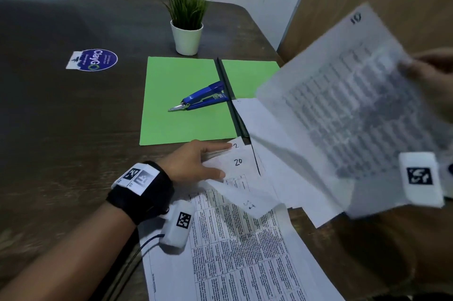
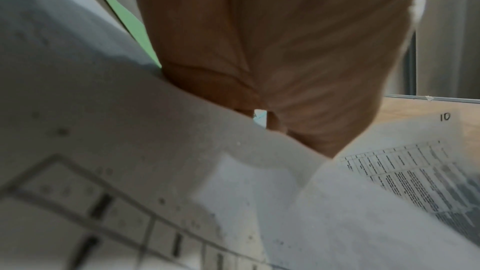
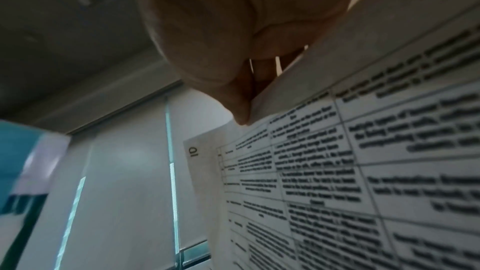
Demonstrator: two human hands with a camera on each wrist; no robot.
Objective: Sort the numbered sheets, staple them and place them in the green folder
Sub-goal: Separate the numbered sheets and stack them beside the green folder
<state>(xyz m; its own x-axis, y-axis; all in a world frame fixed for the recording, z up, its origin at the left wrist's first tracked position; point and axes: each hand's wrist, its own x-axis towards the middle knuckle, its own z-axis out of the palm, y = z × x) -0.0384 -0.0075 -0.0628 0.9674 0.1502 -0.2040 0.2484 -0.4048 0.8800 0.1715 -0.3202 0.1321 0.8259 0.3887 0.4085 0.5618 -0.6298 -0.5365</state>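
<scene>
green folder (image 1: 181,94), blue stapler (image 1: 204,97), white sheets (image 1: 245,246) with black printed tables.

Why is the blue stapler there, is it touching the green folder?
Touching. The head view shows the blue stapler lying flat on the green folder, with no gap under it.

dim, cool light from the far window; lifted sheet (image 1: 343,104) motion-blurred, wrist views soft, edges bowed.
</scene>
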